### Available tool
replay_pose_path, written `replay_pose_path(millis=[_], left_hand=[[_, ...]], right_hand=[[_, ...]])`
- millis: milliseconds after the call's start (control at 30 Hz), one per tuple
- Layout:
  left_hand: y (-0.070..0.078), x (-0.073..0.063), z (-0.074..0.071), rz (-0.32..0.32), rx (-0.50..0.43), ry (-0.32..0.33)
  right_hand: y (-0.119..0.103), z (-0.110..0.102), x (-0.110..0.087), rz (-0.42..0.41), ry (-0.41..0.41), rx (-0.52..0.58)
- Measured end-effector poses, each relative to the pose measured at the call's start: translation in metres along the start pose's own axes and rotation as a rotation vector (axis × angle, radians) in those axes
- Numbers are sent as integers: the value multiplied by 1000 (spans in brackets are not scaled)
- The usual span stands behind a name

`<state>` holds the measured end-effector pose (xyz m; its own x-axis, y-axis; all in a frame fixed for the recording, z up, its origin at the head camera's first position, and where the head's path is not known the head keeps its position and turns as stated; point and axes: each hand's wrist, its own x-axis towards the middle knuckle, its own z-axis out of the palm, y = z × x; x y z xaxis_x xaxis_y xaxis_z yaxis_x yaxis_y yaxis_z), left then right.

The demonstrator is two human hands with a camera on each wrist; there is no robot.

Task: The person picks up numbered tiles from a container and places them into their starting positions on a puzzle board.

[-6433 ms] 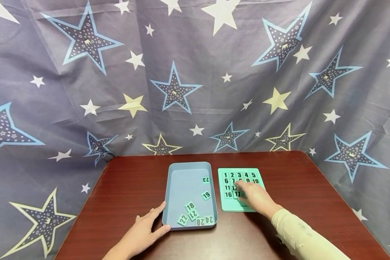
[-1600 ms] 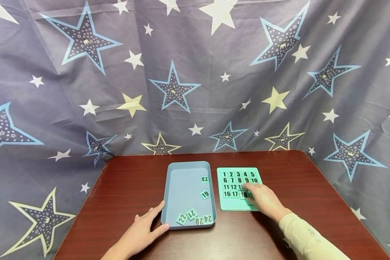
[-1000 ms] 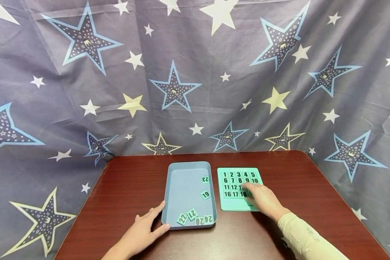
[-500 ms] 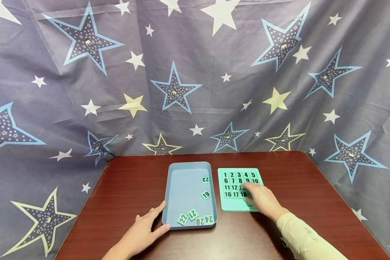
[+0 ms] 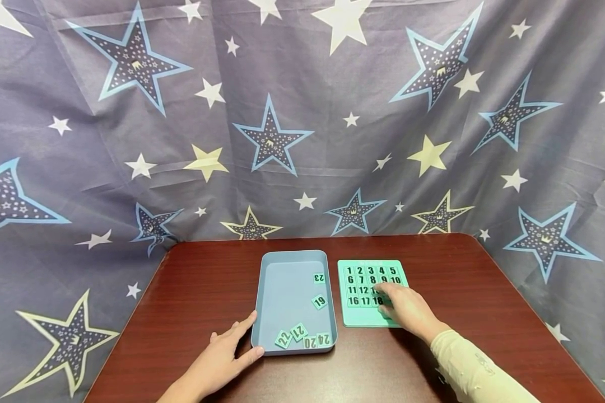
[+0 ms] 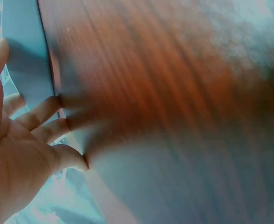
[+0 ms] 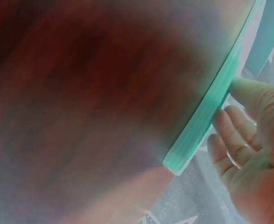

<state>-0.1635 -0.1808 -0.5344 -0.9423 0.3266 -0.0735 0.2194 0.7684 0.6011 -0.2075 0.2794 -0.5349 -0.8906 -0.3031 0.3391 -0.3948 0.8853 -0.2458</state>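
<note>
A green number board [image 5: 365, 319] lies on the table with tiles 1 to 18 showing in rows, some partly covered by my right hand [image 5: 408, 310]. That hand reaches over the board's right side, its fingertips at tile 13 and its thumb beside tile 18 [image 5: 377, 301], which lies flush in the fourth row. In the right wrist view its fingers are loosely bent by the board's edge [image 7: 204, 116]. My left hand [image 5: 222, 355] touches the left wall of the blue tray [image 5: 287, 280] with spread fingers, thumb at the near corner.
Inside the tray are loose tiles: tile 23 [image 5: 319, 278], tile 19 [image 5: 320, 301], tile 21 [image 5: 299, 332], tile 22 [image 5: 283, 339], tile 20 [image 5: 310, 342] and tile 24 [image 5: 324, 340]. A star-patterned curtain [image 5: 302, 112] hangs behind the reddish-brown table [image 5: 212, 280].
Tile 18 has gone from the tray to the board, beside tile 17, and now lies flat there. My right hand has shifted slightly right from tile 17. The left hand stays put.
</note>
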Motion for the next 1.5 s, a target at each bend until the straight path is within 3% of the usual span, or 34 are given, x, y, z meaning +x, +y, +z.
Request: replay_pose_path(millis=[300,567,733,933,1033,1233,1333,1500], left_hand=[[1,-2,0,-9,-4,-12],[2,0,-3,-4,-2,-1],[1,1,-3,-4,2,2],[1,0,-1,-11,-9,-13],[0,-1,-1,-14,-11,-14],[-1,-3,-1,-15,-27,-24],[-2,-4,-1,-14,-29,-24],[-2,-4,-1,-2,-36,-17]], right_hand=[[-14,-7,2,-48,28,2],[-65,-13,41,-217,71,8],[-101,-2,69,-291,-50,-52],[-128,16,85,-235,-230,-277],[-134,23,89,-227,-253,-387],[-135,32,86,-263,-211,-465],[-133,35,84,-298,-176,-459],[-130,34,82,-293,-173,-356]])
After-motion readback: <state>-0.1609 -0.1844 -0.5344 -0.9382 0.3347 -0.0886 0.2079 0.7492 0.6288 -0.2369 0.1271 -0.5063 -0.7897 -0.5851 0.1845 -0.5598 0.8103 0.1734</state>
